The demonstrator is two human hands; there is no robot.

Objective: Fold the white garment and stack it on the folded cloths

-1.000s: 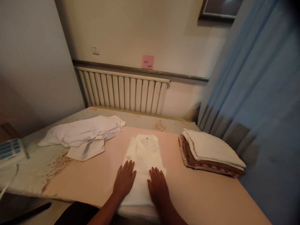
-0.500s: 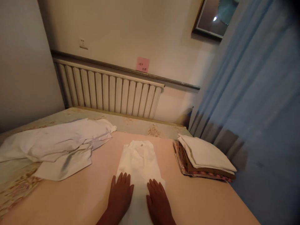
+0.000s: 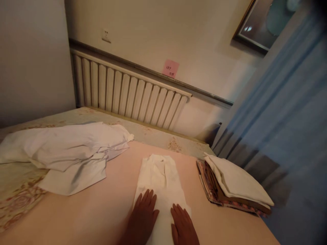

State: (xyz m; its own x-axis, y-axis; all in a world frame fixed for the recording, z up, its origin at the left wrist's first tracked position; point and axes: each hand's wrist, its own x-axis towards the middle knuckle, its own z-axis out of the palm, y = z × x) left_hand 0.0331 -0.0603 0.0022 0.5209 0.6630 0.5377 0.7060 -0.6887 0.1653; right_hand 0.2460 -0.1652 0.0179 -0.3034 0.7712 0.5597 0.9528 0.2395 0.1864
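Note:
A white shirt (image 3: 163, 183), folded into a long narrow strip, lies flat with its collar end pointing away from me. My left hand (image 3: 144, 212) rests palm down on the shirt's left side, fingers stretched out. On the right edge of the shirt lies my right hand (image 3: 183, 224), also flat with its fingers extended. Neither hand grips the cloth. The near end of the shirt runs out of view between my forearms.
Pink cloth (image 3: 102, 217) covers the surface, over a floral sheet (image 3: 22, 204). Loose white garments (image 3: 68, 146) lie at the left. At the right sits a stack of folded clothes (image 3: 240, 183), beside a blue curtain (image 3: 288, 136). Behind is a radiator (image 3: 127, 92).
The view has tilted and shifted, so the scene sits further right. My left hand has moved inward over the shirt; my right hand still lies at its right edge.

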